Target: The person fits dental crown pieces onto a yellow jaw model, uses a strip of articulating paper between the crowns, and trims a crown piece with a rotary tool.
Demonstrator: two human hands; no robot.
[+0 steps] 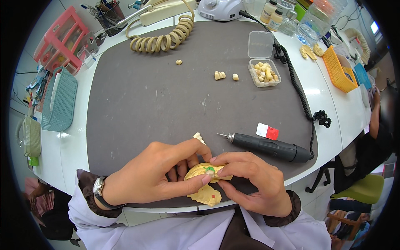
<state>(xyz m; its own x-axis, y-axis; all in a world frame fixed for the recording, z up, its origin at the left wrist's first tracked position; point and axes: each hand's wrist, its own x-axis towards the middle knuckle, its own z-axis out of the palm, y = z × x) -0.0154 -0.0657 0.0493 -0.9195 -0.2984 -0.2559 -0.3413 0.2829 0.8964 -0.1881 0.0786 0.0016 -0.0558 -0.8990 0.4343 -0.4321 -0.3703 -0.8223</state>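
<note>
Near the mat's front edge, my left hand (pixel 143 177) and my right hand (pixel 256 179) grip a yellow plaster dental cast (pixel 195 171) between them. On the cast is a green patch (pixel 210 168), with a whitish tooth crown (pixel 209 173) beside it. My left thumb presses close to that crown; my right fingertips close on the cast's other side. Below it shows another yellow plaster piece (pixel 205 196) with a red spot; whether the two are joined is unclear. A short row of white teeth (pixel 199 138) lies just beyond my left fingers.
A black rotary handpiece (pixel 266 146) lies right, its bur pointing left, beside a red-and-white packet (pixel 267 131). Its coiled cord (pixel 293 79) runs along the mat's right edge. Farther off are loose tooth crowns (pixel 220 75) and an open plastic box (pixel 266 84) of crowns.
</note>
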